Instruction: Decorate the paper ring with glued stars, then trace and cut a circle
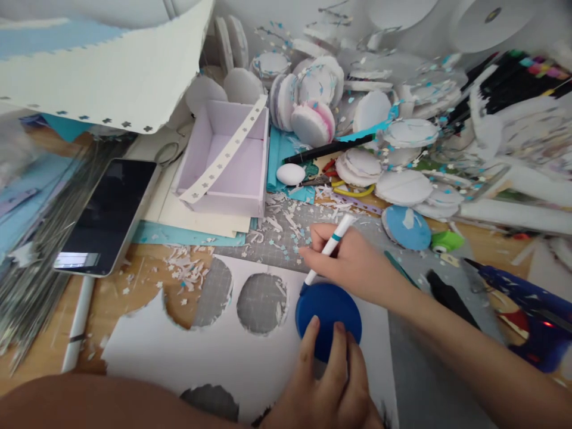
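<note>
My right hand (342,256) is closed around a white marker pen (333,244) with a teal band. The marker's tip touches the upper left edge of a blue round disc (329,310), perhaps a lid. From below, my left hand (328,381) presses the disc down with fingertips spread on its top; the thumb is hidden. Under the disc lies a white foam or card sheet (147,351) with several ragged round holes cut in it. A grey cutting mat (429,351) shows beneath the sheet and through some of the holes.
A lilac box (221,205) with a punched paper strip (227,155) stands behind the sheet. At left are a phone (109,217) and thin wires (33,304). White round pieces (404,187) crowd the back. A blue glue gun (531,298) lies right; paper scraps (185,268) litter the wooden table.
</note>
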Available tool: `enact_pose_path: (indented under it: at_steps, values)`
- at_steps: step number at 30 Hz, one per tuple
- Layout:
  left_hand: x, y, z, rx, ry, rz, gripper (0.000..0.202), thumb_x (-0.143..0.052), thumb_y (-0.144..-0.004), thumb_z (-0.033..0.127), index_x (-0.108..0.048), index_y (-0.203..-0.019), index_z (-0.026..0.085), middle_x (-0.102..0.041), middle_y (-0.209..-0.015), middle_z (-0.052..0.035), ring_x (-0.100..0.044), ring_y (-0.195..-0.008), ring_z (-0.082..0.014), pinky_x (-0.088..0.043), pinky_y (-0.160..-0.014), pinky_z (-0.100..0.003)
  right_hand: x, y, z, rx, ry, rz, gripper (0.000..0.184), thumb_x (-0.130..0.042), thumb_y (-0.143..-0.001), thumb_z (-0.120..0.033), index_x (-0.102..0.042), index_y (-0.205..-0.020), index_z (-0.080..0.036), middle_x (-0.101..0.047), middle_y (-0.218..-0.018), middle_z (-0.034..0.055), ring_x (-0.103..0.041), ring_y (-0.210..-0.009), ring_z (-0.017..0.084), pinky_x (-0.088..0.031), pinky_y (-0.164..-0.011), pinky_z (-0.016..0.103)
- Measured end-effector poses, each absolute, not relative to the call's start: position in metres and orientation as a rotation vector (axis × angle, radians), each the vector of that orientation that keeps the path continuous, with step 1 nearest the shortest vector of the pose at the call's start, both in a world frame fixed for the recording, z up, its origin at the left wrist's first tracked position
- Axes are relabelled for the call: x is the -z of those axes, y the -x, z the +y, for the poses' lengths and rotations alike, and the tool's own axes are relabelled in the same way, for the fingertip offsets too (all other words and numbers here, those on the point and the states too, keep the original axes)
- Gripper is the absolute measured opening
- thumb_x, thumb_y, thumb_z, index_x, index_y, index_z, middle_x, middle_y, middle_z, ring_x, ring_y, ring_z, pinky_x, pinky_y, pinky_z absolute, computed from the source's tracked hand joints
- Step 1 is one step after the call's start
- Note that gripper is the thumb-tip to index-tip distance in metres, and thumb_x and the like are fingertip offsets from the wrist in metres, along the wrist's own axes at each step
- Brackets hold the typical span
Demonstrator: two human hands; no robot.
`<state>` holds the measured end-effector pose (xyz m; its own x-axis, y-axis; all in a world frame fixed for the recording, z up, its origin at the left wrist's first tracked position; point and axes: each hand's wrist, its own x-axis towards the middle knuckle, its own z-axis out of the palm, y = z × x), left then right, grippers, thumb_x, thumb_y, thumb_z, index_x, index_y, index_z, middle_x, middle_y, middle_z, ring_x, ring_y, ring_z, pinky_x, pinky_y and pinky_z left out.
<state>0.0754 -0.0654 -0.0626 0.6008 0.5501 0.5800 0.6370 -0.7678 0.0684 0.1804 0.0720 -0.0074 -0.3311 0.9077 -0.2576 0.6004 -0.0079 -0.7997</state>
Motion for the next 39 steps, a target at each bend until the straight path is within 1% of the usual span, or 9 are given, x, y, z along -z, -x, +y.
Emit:
enact_pose_path:
  at_steps: [5,13,19,21,26,30,33,36,39]
  values:
    - [0.063,-0.076,-0.065,0.911,2.667,-0.993,0.017,-0.045,-0.090,0.025,-0.052,-0.076,0.019,-0.072,-0.094,-0.0057,-0.065,-0.098,-0.0262,-0.026,-0.109,-0.061,0.011,-0.189,0.071,-1.282,1.593,-1.953,0.031,-0.056,-0.077,-0.024,-0.033,-0.056,-0.022,-0.033,-0.048,-0.0074,-0.031,-0.045,0.008,-0.023,-0.042,0.023]
    - [0.059,-0.075,-0.066,0.862,2.714,-0.944,0.012,-0.046,-0.089,0.021,-0.052,-0.079,0.018,-0.074,-0.096,-0.0093,-0.067,-0.097,-0.0294,-0.019,-0.109,-0.065,0.012,-0.229,0.066,-1.037,1.682,-1.905,0.036,-0.060,-0.077,-0.033,-0.035,-0.055,-0.021,-0.034,-0.047,-0.0067,-0.031,-0.047,0.009,-0.022,-0.044,0.023]
    - [0.053,-0.072,-0.067,0.769,2.726,-0.883,0.010,-0.050,-0.087,0.019,-0.048,-0.078,0.017,-0.074,-0.097,-0.0160,-0.068,-0.099,-0.0336,-0.021,-0.106,-0.069,0.008,-0.254,0.035,-0.953,1.738,-1.792,0.036,-0.064,-0.078,-0.038,-0.042,-0.056,-0.021,-0.041,-0.048,-0.0053,-0.036,-0.046,0.010,-0.025,-0.044,0.023]
    - [0.048,-0.070,-0.066,0.726,2.757,-0.841,0.011,-0.046,-0.089,0.019,-0.047,-0.078,0.017,-0.073,-0.097,-0.0192,-0.067,-0.101,-0.0349,-0.026,-0.105,-0.067,0.009,-0.259,0.019,-0.999,1.759,-1.702,0.035,-0.065,-0.079,-0.040,-0.043,-0.058,-0.021,-0.046,-0.050,-0.0043,-0.039,-0.047,0.010,-0.028,-0.045,0.023]
    - [0.031,-0.063,-0.062,0.622,2.839,-0.812,0.015,-0.037,-0.088,0.014,-0.048,-0.078,0.014,-0.070,-0.105,-0.0257,-0.065,-0.105,-0.0369,-0.046,-0.093,-0.055,0.014,-0.263,-0.018,-1.119,1.649,-1.548,0.030,-0.066,-0.078,-0.040,-0.049,-0.065,-0.019,-0.054,-0.062,-0.0015,-0.049,-0.058,0.012,-0.038,-0.051,0.023]
    - [0.014,-0.056,-0.053,0.351,3.045,-0.732,0.014,-0.038,-0.084,0.009,-0.051,-0.087,0.011,-0.065,-0.115,-0.0273,-0.059,-0.115,-0.0367,-0.046,-0.098,-0.051,0.018,-0.266,-0.040,-1.145,1.581,-1.524,0.023,-0.065,-0.081,-0.036,-0.054,-0.070,-0.019,-0.057,-0.070,0.0003,-0.054,-0.064,0.013,-0.043,-0.057,0.024]
    - [0.000,-0.053,-0.043,0.153,3.163,-0.686,0.026,-0.038,-0.080,0.003,-0.050,-0.103,0.006,-0.062,-0.120,-0.0268,-0.057,-0.119,-0.0343,-0.046,-0.099,-0.047,0.025,-0.267,-0.057,-1.093,1.552,-1.500,0.022,-0.064,-0.082,-0.035,-0.054,-0.070,-0.019,-0.056,-0.069,0.0004,-0.055,-0.064,0.014,-0.043,-0.058,0.024]
    - [-0.014,-0.053,-0.033,-0.071,3.227,-0.641,0.036,-0.039,-0.076,-0.002,-0.048,-0.111,0.002,-0.063,-0.115,-0.0249,-0.062,-0.110,-0.0307,-0.047,-0.097,-0.044,0.033,-0.266,-0.075,-1.037,1.551,-1.516,0.020,-0.062,-0.084,-0.032,-0.053,-0.071,-0.019,-0.058,-0.071,0.0008,-0.055,-0.066,0.014,-0.043,-0.059,0.023]
    - [-0.029,-0.054,-0.024,-0.282,3.268,-0.599,0.028,-0.043,-0.075,-0.002,-0.052,-0.101,0.006,-0.066,-0.099,-0.0169,-0.068,-0.088,-0.0258,-0.051,-0.090,-0.041,0.038,-0.262,-0.090,-0.994,1.536,-1.560,0.018,-0.060,-0.086,-0.029,-0.053,-0.072,-0.020,-0.058,-0.072,0.0006,-0.055,-0.066,0.013,-0.043,-0.059,0.023]
